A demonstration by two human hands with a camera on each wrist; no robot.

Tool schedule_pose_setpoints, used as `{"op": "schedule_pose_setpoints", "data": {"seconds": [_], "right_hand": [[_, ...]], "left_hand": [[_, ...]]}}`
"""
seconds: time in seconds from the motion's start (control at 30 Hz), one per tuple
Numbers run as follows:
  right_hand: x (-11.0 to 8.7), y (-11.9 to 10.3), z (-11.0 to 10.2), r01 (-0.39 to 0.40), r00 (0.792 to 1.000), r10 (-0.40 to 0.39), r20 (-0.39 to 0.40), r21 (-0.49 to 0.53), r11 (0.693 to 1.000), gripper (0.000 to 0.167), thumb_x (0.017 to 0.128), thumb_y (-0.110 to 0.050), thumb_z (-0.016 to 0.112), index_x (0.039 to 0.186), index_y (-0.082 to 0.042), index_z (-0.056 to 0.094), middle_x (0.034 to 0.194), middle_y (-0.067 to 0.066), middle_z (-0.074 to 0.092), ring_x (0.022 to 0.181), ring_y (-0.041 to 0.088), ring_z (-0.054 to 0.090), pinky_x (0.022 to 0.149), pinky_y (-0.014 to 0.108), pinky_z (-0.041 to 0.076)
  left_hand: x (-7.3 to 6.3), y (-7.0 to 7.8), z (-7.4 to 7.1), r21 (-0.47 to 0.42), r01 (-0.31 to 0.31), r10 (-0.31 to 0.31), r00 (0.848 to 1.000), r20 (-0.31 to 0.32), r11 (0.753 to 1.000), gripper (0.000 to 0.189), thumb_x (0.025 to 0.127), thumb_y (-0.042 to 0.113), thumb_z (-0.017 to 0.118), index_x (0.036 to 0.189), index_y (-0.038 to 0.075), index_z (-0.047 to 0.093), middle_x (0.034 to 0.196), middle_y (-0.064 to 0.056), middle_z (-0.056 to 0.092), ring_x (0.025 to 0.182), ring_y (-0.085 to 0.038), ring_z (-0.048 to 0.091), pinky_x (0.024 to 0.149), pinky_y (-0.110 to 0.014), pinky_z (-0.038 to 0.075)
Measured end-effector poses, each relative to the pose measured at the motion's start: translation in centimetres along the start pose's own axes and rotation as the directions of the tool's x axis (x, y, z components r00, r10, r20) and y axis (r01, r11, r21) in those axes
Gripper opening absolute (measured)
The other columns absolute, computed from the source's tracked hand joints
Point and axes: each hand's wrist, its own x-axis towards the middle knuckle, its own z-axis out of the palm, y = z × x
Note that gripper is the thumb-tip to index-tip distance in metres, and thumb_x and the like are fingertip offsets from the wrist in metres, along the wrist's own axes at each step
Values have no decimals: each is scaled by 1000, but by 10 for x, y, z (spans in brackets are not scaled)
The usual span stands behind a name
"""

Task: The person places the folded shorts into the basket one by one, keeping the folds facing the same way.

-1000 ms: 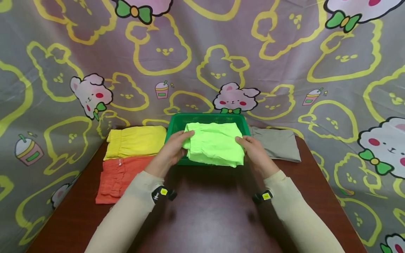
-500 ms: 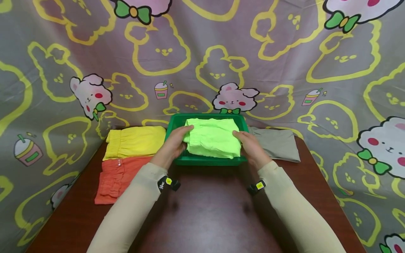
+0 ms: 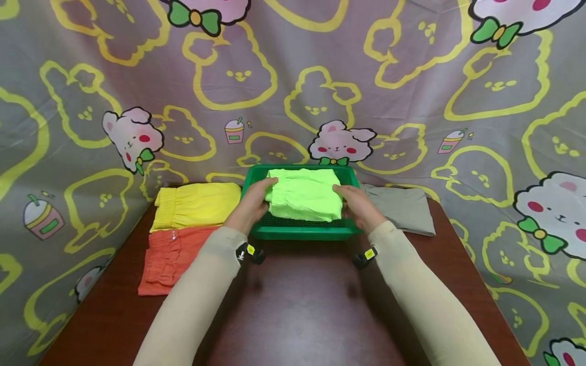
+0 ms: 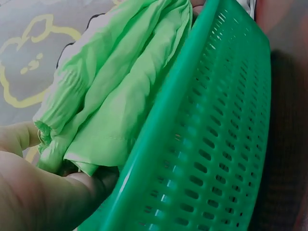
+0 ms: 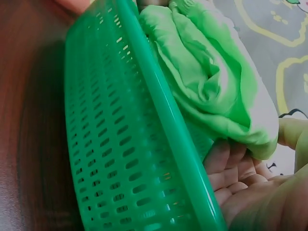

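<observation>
A folded neon-green garment with a gathered elastic waistband, apparently shorts [image 3: 304, 195], is held level over the green plastic basket [image 3: 302, 233]. My left hand [image 3: 252, 203] grips its waistband end, thumb on top and fingers underneath. At the other end my right hand [image 3: 359, 203] pinches the folded edge the same way. In the left wrist view the garment [image 4: 115, 96] hangs just inside the basket's rim [image 4: 159, 115]. The right wrist view shows its rolled layers [image 5: 211, 82] at the rim, with curled fingers [image 5: 231, 168] beneath.
Folded yellow shorts [image 3: 197, 203] lie left of the basket, with folded orange shorts [image 3: 171, 256] in front of them. A folded grey garment [image 3: 405, 208] lies to the right. A patterned curtain [image 3: 293, 76] hangs behind the brown table [image 3: 302, 305].
Both hands have carried the green shorts forward and slightly left, from over the basket's front edge to above its middle. The other garments and the basket have stayed put.
</observation>
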Motion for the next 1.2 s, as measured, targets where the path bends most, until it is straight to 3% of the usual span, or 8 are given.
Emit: {"op": "schedule_pose_setpoints", "data": {"seconds": [0.2,0.4,0.67,0.8,0.93,1.07,1.2], "right_hand": [[13,1,4,-24,1000,25,-7,67,997,58,105,-41,56,150,-7,44,112,2,46,77,13,49,75,33,50],[22,1,5,-40,999,41,-15,69,997,51,105,-41,55,143,-8,49,108,4,50,78,15,54,80,38,54],[27,5,14,-40,999,40,-8,47,998,45,106,-41,53,137,-8,52,98,3,50,74,15,53,77,36,53],[30,8,14,-46,999,47,-23,7,999,35,107,-41,52,122,-10,57,83,0,49,68,15,47,74,36,48],[34,11,13,-56,998,55,-27,-22,998,32,107,-42,51,114,-12,58,77,-1,48,66,15,45,75,37,46],[39,15,12,-67,997,66,-29,-18,998,37,107,-41,51,127,-9,56,92,2,51,71,15,50,80,38,50],[42,17,14,-89,996,89,-22,-7,996,46,107,-39,51,140,-7,51,106,4,51,79,15,54,83,37,53]], "left_hand": [[13,-6,-2,-16,17,-17,1000,-7,1000,22,99,16,58,117,6,51,99,-1,52,76,-12,54,66,-22,51],[20,-6,-1,-22,45,-46,998,-40,999,21,98,15,58,116,8,50,100,-1,53,75,-12,54,65,-22,51],[27,-10,-6,37,50,-45,991,-124,998,6,96,13,59,97,9,55,85,1,56,67,-11,56,62,-23,50],[30,-13,-7,33,69,-65,991,-121,997,8,97,13,57,102,7,56,88,1,57,69,-11,58,63,-23,52],[33,-16,-9,46,111,-105,987,-121,993,28,100,15,57,125,4,55,100,-1,56,77,-13,58,69,-25,52],[35,-18,-10,93,131,-117,983,-140,987,45,100,16,58,142,3,49,109,0,52,82,-14,57,74,-27,51],[35,-20,-12,142,132,-109,981,-159,981,34,98,15,58,130,2,55,103,-1,54,77,-13,58,73,-29,51]]}}
